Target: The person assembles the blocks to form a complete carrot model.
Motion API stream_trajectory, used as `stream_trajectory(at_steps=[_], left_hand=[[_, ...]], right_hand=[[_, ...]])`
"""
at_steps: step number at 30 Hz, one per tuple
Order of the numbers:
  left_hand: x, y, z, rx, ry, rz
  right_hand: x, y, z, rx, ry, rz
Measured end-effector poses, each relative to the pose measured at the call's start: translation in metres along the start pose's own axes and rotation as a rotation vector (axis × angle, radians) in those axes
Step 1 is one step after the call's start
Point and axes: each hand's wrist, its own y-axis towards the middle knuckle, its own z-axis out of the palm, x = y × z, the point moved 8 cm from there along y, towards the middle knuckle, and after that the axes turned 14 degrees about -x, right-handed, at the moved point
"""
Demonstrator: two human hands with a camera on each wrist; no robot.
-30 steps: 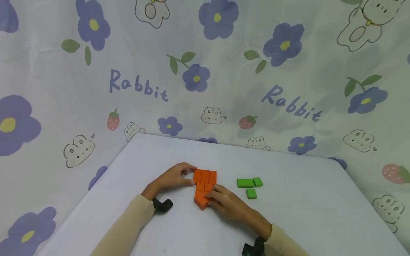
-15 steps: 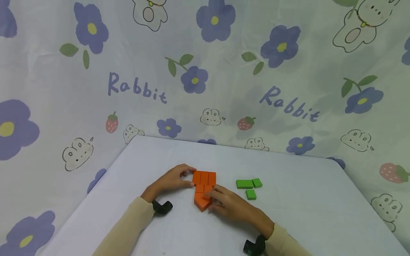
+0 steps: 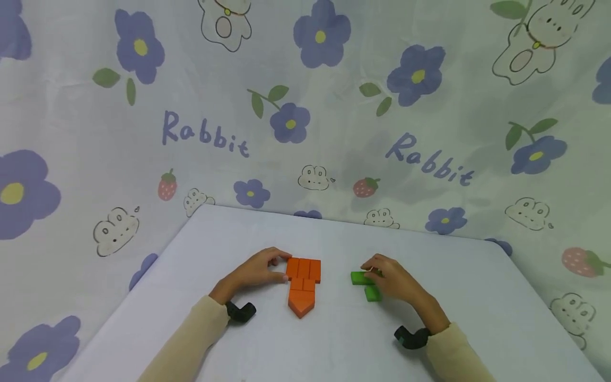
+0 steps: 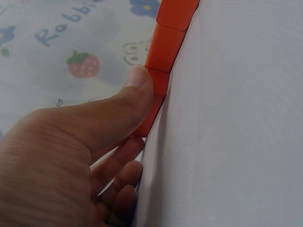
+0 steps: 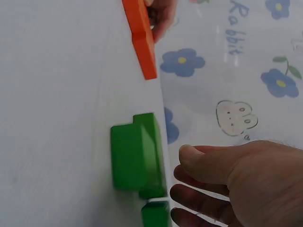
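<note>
Orange blocks lie together in an arrow-like shape: three upright pieces in a row, smaller ones below, and a pointed block nearest me. At the row's left end, my left hand holds the outermost block between thumb and forefinger. Its thumb presses on the block's near end in the left wrist view. My right hand is over the green blocks, fingers spread loosely, hiding one of them. A long green block and a small green block show beside it. Gaps separate its fingers from them in the right wrist view.
All blocks lie on a white table. Behind its far edge hangs a patterned cloth with flowers and rabbits. Black wrist devices sit on both wrists, below the beige sleeves.
My right hand has left the lower orange blocks and moved right and away from me, onto the green blocks. My left hand has stayed at the orange row.
</note>
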Motion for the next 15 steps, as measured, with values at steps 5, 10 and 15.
stream_trajectory(at_steps=[5,10,15], left_hand=[[0.0025,-0.0016,0.0023,0.008,0.01,-0.002],[0.002,-0.0008,0.0016,0.001,0.027,0.009],[-0.0005,0.0011,-0.0015,-0.002,0.035,0.008]], right_hand=[[-0.0145,-0.006,0.0018,0.046,-0.04,-0.021],[-0.0135,-0.0067,0.0011,0.088,-0.065,-0.049],[-0.0146,-0.0066,-0.0011,0.124,-0.105,-0.015]])
